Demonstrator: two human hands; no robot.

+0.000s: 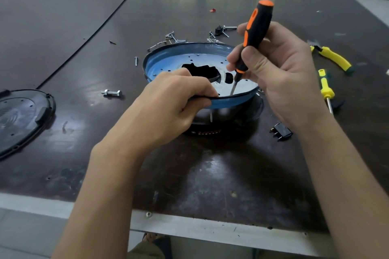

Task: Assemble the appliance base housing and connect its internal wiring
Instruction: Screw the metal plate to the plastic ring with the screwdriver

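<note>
A round blue base housing (168, 59) with a perforated metal floor and a dark central opening stands tilted on the dark table (210, 174), resting on a black part below it. My left hand (168, 103) grips the housing's near rim, fingers curled over the black edge. My right hand (280, 73) holds an orange and black screwdriver (255, 27) nearly upright. Its tip touches the metal floor just inside the near rim.
Loose screws and small metal parts (174, 37) lie behind the housing. A metal bracket (111, 92) lies to the left, a black cover plate (19, 118) at far left. At right lie yellow pliers (334, 58), a yellow screwdriver (325, 88) and a black connector (281, 131).
</note>
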